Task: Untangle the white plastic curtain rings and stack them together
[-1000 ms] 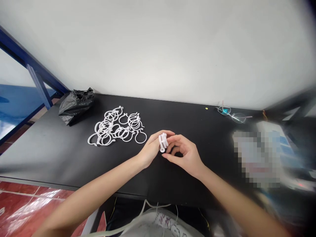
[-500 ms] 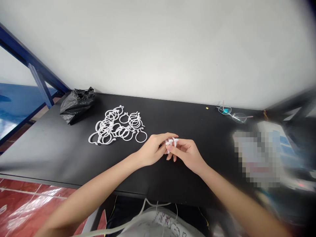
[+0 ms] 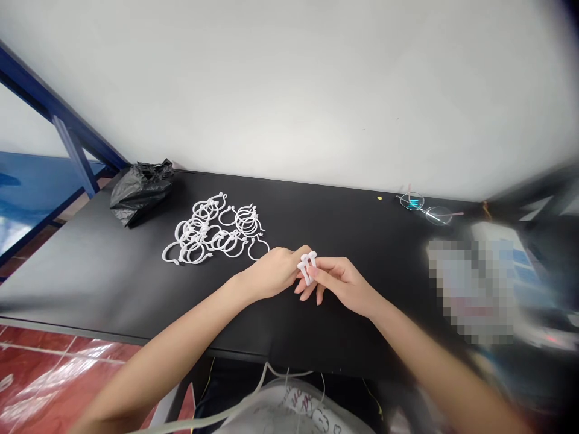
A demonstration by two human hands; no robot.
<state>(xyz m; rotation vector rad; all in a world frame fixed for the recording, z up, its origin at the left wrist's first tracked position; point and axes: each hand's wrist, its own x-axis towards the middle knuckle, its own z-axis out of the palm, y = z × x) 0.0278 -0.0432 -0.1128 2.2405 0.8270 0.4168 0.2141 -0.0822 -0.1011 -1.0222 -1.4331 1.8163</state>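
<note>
My left hand and my right hand meet over the middle of the black table. Both pinch small white plastic rings held between their fingertips. The left hand's fingers are curled round the rings from the left; the right hand's thumb and forefinger pinch them from the right, its other fingers pointing down. A pile of several white plastic rings lies on the table just left of my left hand.
A crumpled black plastic bag lies at the table's back left corner. A pair of glasses rests at the back right near the wall. A blurred-out object sits at the right. A blue metal frame stands at left.
The hands have closed together on the white rings and turned them; the rings now stick up between the fingertips instead of hanging from the left hand.
</note>
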